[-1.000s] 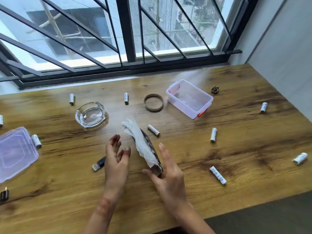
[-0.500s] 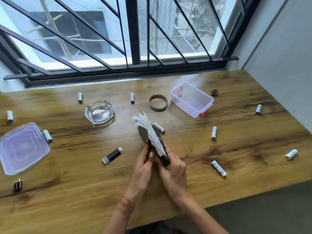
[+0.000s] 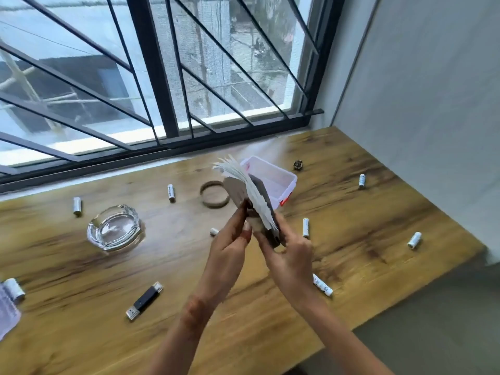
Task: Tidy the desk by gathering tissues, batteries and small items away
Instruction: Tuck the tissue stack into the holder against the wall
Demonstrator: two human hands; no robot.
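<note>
Both hands hold a tissue pack (image 3: 236, 193) up above the wooden desk (image 3: 357, 226), in front of the clear box (image 3: 272, 170) near the window. The left hand (image 3: 230, 250) pinches the pack's near end between thumb and fingertips. The right hand (image 3: 292, 255) curls round it from below and from the right. Neither hand holds anything else.

The pack looks light and soft, with a dull grey wrapper that gives under the fingers. White tissues (image 3: 238, 174) fan out of its open top in thin, loose leaves. They would likely crumple, tear or slide free if pulled. The safer hold seems to be low on the wrapper, where the hands are now, with the open end kept up.

On the desk lie small white batteries (image 3: 305, 227), scattered well apart. They are hard, smooth cylinders that would probably roll at a nudge, so each is best pinched across its middle. A black USB stick (image 3: 144, 300) with a metal plug lies near the front edge. It is flat and stiff, and should be easy to lift by its sides. A thin brown ring (image 3: 214, 197) lies just left of the box. A heavy-looking glass ashtray (image 3: 113, 228) sits farther left; it is thick-walled, glossy and breakable. The box is rigid, translucent plastic with a red latch, open-topped, and looks roomy enough for the small items.
</note>
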